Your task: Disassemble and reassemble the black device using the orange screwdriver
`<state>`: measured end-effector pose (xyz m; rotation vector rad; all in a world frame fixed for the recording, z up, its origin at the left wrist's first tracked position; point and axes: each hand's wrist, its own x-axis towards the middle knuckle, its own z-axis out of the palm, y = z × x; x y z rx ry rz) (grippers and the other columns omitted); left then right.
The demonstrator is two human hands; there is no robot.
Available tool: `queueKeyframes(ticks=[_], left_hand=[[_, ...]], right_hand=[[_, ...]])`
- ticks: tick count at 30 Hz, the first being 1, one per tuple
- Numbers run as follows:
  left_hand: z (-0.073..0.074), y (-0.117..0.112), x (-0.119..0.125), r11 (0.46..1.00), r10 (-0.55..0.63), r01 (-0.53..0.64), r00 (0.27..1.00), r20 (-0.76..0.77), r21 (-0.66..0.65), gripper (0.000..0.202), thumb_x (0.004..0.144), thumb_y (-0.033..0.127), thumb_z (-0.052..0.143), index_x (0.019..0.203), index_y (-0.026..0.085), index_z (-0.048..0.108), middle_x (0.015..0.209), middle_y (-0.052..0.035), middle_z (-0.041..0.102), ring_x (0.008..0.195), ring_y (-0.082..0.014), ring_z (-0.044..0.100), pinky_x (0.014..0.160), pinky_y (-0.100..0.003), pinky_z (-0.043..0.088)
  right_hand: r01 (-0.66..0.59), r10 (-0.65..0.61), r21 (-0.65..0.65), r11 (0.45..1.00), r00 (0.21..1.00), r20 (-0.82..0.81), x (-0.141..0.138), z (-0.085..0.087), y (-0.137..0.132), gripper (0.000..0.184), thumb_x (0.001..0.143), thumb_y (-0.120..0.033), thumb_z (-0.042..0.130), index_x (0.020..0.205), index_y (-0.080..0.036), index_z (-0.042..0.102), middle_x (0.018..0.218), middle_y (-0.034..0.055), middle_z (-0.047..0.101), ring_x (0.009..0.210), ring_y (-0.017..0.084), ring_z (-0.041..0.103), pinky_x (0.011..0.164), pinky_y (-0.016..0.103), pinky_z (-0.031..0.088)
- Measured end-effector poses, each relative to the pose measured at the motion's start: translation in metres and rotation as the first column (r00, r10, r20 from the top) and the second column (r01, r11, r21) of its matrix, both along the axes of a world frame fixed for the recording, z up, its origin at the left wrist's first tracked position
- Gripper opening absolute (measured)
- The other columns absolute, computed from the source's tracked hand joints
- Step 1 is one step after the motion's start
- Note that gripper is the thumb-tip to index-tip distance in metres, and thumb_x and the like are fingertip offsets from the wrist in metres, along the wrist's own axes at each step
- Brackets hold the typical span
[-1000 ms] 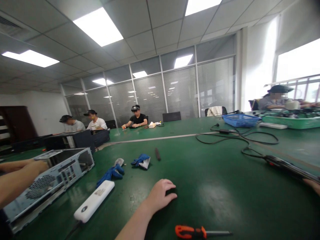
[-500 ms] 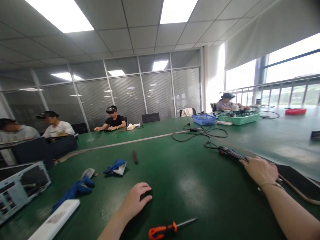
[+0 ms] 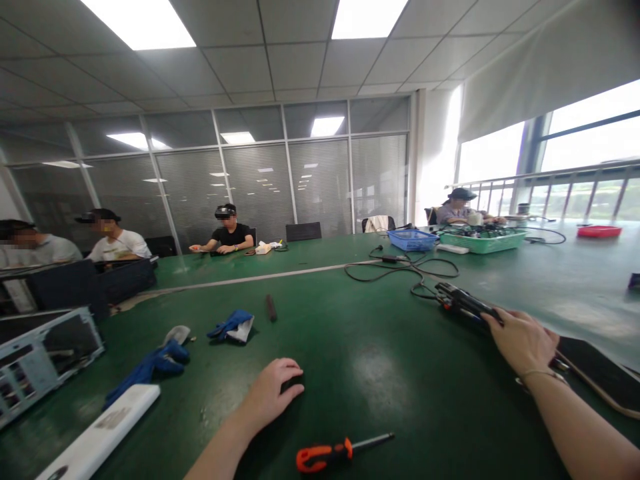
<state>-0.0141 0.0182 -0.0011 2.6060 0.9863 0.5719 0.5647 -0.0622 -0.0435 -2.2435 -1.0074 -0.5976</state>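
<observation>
My left hand (image 3: 270,393) rests palm down on the green table (image 3: 400,373), its fingers cupped over a small dark thing that I cannot make out. An orange-handled screwdriver (image 3: 340,451) lies just to its near right. My right hand (image 3: 520,339) reaches out to the right and its fingers close over the near end of a long black tool (image 3: 463,303) with a cable. A dark flat device (image 3: 600,375) lies under and beside my right wrist.
Blue work gloves (image 3: 150,363), another glove (image 3: 233,327), a white power strip (image 3: 97,437) and an open computer case (image 3: 45,357) lie at the left. Black cables (image 3: 400,270), a blue basket (image 3: 413,239) and a green tray (image 3: 480,240) sit farther back. Several people sit around the table.
The view swung right, pushing the computer case toward the left edge. My right hand came in from the right and settled on the black tool. My left hand stayed put.
</observation>
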Motion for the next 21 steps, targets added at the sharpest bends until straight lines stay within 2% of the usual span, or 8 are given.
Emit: queueKeyframes(ticks=[2,6,9,14,17,21], left_hand=[[-0.001,0.001,0.000,1.000,-0.002,0.002,1.000,0.000,0.004,0.026,0.088,0.033,0.061,0.111,0.024,0.069,0.116,-0.0052,0.065,0.107,-0.0218,0.059,0.096,-0.034,0.046],[-0.001,0.002,0.000,1.000,0.001,-0.001,1.000,0.001,0.000,0.027,0.088,0.033,0.060,0.112,0.025,0.069,0.117,-0.0049,0.065,0.107,-0.0222,0.059,0.096,-0.034,0.046],[-0.001,0.002,-0.001,1.000,0.002,-0.002,1.000,0.002,-0.001,0.028,0.088,0.035,0.060,0.112,0.025,0.069,0.117,-0.0047,0.065,0.107,-0.0223,0.059,0.095,-0.034,0.046],[-0.002,0.000,-0.001,1.000,-0.003,0.003,1.000,0.002,0.016,0.027,0.087,0.032,0.061,0.111,0.025,0.069,0.116,-0.0043,0.065,0.106,-0.0216,0.059,0.095,-0.034,0.045],[-0.001,-0.001,0.000,1.000,-0.001,0.001,1.000,-0.001,0.021,0.026,0.087,0.032,0.060,0.111,0.025,0.069,0.116,-0.0046,0.065,0.106,-0.0220,0.059,0.095,-0.034,0.045],[0.002,-0.002,0.000,1.000,-0.001,0.001,1.000,-0.005,0.009,0.026,0.088,0.033,0.060,0.111,0.024,0.069,0.116,-0.0050,0.065,0.106,-0.0226,0.059,0.095,-0.035,0.045]], right_hand=[[-0.034,0.034,-0.049,0.998,0.999,0.014,-0.005,-0.002,0.004,0.058,0.088,-0.058,0.033,0.111,-0.018,0.068,0.109,0.0182,0.063,0.099,0.038,0.054,0.081,0.050,0.035],[-0.108,0.113,-0.176,0.978,0.994,0.016,-0.020,-0.010,0.014,0.055,0.088,-0.059,0.034,0.114,-0.023,0.067,0.113,0.0097,0.064,0.096,0.030,0.059,0.073,0.038,0.044],[-0.131,0.140,-0.260,0.957,0.990,0.014,-0.029,-0.014,0.019,0.053,0.088,-0.057,0.037,0.110,-0.022,0.070,0.111,0.0105,0.065,0.095,0.030,0.061,0.073,0.038,0.046],[-0.124,0.140,-0.343,0.931,0.990,0.022,-0.037,-0.013,0.018,0.043,0.086,-0.050,0.044,0.099,-0.021,0.073,0.102,0.0133,0.066,0.098,0.034,0.059,0.080,0.046,0.044],[-0.131,0.143,-0.359,0.924,0.990,0.006,-0.044,-0.012,0.018,0.042,0.087,-0.047,0.043,0.103,-0.020,0.072,0.102,0.0152,0.064,0.098,0.035,0.058,0.077,0.046,0.045],[-0.229,0.234,-0.357,0.906,0.972,-0.029,-0.066,-0.012,0.022,0.044,0.090,-0.044,0.040,0.113,-0.020,0.068,0.108,0.0147,0.062,0.096,0.031,0.059,0.075,0.039,0.047]])
